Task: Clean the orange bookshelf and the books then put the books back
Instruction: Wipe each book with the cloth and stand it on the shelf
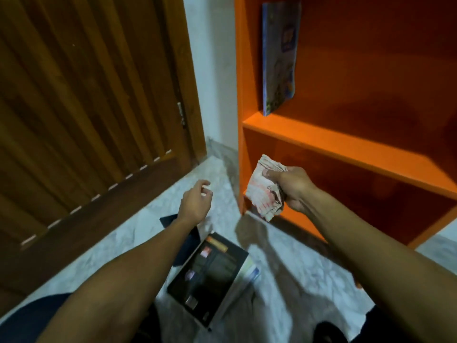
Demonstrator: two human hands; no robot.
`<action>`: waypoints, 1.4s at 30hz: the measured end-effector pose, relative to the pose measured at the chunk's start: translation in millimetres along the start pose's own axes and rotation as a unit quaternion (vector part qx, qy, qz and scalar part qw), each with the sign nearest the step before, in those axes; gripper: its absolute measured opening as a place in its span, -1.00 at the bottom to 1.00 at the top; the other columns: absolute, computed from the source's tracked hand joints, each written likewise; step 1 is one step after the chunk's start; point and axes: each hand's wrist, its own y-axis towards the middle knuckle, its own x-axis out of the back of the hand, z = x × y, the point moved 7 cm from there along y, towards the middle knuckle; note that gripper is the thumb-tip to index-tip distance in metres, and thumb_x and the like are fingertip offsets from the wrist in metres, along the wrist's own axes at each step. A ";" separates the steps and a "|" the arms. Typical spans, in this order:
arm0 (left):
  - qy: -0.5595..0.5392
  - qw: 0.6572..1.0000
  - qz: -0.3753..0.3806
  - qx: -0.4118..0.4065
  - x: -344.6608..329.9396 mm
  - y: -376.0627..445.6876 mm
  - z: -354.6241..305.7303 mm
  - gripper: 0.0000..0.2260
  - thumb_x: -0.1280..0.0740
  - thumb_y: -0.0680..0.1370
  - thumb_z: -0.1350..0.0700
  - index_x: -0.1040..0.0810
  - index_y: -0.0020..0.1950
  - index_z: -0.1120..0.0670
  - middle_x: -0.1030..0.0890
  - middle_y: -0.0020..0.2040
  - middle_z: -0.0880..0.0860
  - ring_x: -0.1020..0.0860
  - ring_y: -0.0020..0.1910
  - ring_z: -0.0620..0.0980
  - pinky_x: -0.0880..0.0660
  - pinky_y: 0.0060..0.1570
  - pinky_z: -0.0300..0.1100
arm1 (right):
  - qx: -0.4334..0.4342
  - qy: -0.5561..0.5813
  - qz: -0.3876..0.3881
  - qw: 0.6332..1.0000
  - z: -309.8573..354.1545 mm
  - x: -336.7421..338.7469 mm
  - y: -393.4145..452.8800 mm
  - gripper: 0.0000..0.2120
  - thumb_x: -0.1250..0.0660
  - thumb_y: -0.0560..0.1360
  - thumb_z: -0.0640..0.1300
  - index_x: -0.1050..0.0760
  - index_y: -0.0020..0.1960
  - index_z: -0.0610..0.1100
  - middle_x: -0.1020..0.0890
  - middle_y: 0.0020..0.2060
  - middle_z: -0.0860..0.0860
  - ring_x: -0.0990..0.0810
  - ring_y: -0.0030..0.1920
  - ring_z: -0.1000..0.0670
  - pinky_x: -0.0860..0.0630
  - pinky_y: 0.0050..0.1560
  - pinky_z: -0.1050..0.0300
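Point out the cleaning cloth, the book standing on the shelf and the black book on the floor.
cleaning cloth (265, 188): head view, crumpled middle.
book standing on the shelf (279, 58): head view, front cover.
black book on the floor (210, 276): head view, cover centre.

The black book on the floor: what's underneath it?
The black book lies on a stack: edges of lighter books poke out on its right, and a dark blue one on its left. Their covers and number are hidden.

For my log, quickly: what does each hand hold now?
Left hand: open, holding nothing.
Right hand: grips the crumpled cloth.
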 end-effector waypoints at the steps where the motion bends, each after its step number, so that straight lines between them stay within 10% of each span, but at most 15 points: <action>1: 0.014 0.999 0.038 0.035 -10.3 -8.5 28.2 -0.73 -0.29 0.64 0.08 -0.46 0.35 0.05 -0.60 0.15 0.11 -0.58 -0.07 0.03 -0.44 -0.10 -0.15 | -0.009 -0.007 0.000 1.000 -14.3 -4.0 0.7 -0.95 -0.37 0.51 -0.39 -0.59 -0.08 -0.30 -0.69 -0.27 -0.15 -0.66 -0.38 -0.07 -0.63 -0.30 0.10; 5: 0.077 0.977 0.151 0.129 -53.1 -43.0 110.7 -0.54 -0.40 0.59 0.02 -0.37 0.43 0.09 -0.57 0.21 0.15 -0.55 0.09 0.10 -0.44 0.01 -0.12 | -0.045 -0.045 0.007 0.998 -55.1 -18.7 1.7 -0.89 -0.37 0.52 -0.34 -0.61 0.03 -0.33 -0.69 -0.03 -0.30 -0.68 0.00 -0.33 -0.57 0.11 -0.34; 15: 0.298 0.912 0.179 0.219 -98.6 -85.0 184.4 -0.27 -0.49 0.44 -0.18 -0.27 0.48 0.08 -0.41 0.38 0.20 -0.40 0.38 0.23 -0.36 0.33 0.17 | -0.032 -0.042 0.042 0.998 -78.6 -28.1 27.5 -0.70 -0.47 0.37 -0.18 -0.59 0.03 -0.32 -0.48 0.16 -0.49 -0.38 0.19 -0.59 -0.35 -0.07 -0.68; 21: 0.173 0.942 0.159 0.242 -100.7 -71.0 192.6 -0.51 -0.31 0.49 -0.30 -0.51 0.19 0.06 -0.60 0.06 0.12 -0.58 0.02 0.10 -0.54 0.10 0.04 | -0.043 -0.044 0.029 0.998 -67.8 -21.9 16.0 -0.84 -0.42 0.50 -0.27 -0.60 0.06 -0.30 -0.66 0.03 -0.35 -0.62 0.08 -0.45 -0.50 0.06 -0.53; 25: 0.120 0.957 0.169 0.205 -90.5 -61.0 161.5 -0.87 -0.30 0.62 0.00 -0.45 -0.08 0.00 -0.58 -0.08 0.05 -0.55 -0.20 -0.03 -0.46 -0.29 -0.17 | -0.067 -0.010 0.043 0.997 -58.5 -22.9 8.9 -0.87 -0.23 0.63 -0.25 -0.53 0.10 -0.26 -0.69 0.02 -0.23 -0.67 0.05 -0.27 -0.53 0.18 -0.33; 30: 0.093 0.965 0.158 0.189 -59.8 -35.0 134.9 -0.86 -0.33 0.59 0.12 -0.43 -0.14 0.06 -0.57 -0.14 0.10 -0.53 -0.17 0.08 -0.43 -0.19 -0.12 | -0.036 -0.023 0.025 0.999 -50.1 -17.2 2.4 -0.80 -0.12 0.69 -0.22 -0.49 -0.02 -0.15 -0.65 -0.10 -0.13 -0.65 -0.12 -0.13 -0.58 -0.15 -0.02; 36: -0.080 0.978 0.103 0.166 21.9 -5.8 68.0 -0.80 -0.32 0.62 0.19 -0.45 -0.20 0.06 -0.61 -0.18 0.26 -0.57 -0.23 0.11 -0.51 -0.20 -0.04 | -0.019 0.020 -0.052 0.998 -52.2 -0.9 3.0 -0.75 -0.11 0.69 -0.20 -0.47 0.29 -0.20 -0.63 0.05 -0.17 -0.63 -0.13 -0.11 -0.59 -0.19 0.02; 42: -0.259 0.954 0.056 0.144 78.9 -18.0 -22.5 -0.88 -0.22 0.69 0.20 -0.48 -0.03 0.11 -0.62 -0.17 0.10 -0.57 -0.33 -0.02 -0.45 -0.52 -0.34 | -0.044 0.090 -0.043 0.994 -60.9 -16.4 -4.1 -0.78 -0.09 0.66 -0.19 -0.51 0.01 -0.07 -0.58 -0.02 -0.35 -0.59 -0.11 -0.23 -0.46 0.16 -0.35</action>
